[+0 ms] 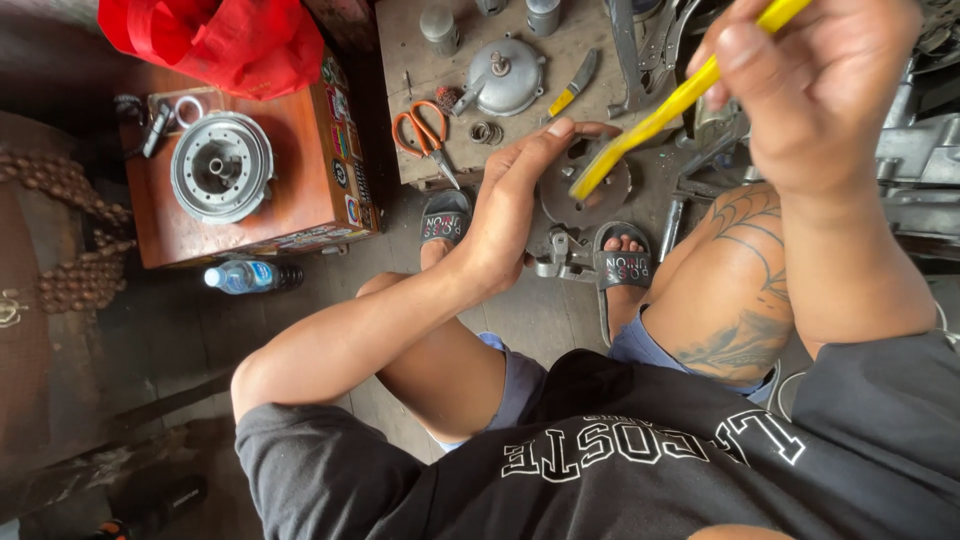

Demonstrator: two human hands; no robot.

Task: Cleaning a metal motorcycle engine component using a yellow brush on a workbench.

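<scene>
Dark shirt and bare knees fill the bottom edge, both hands up over a round metal plate.

Right hand (820, 95) is high at the top right, grip clenched around a yellow tool (660, 110) that slants down to the left, its tip resting on the round metal plate (585, 190). Left hand (515, 200) holds that plate at its left rim, fingers stretched over the top edge, above the sandalled feet (620, 262) on the floor. Just beyond, a low wooden table (420, 60) carries orange-handled scissors (425, 135), a domed metal cover (503, 75) and a yellow-handled knife (572, 88). Off to the left, a finned round hub (221, 165) sits on a reddish box (300, 195), a red cloth (220, 40) behind it, a water bottle (245, 276) lying on the floor in front.
</scene>
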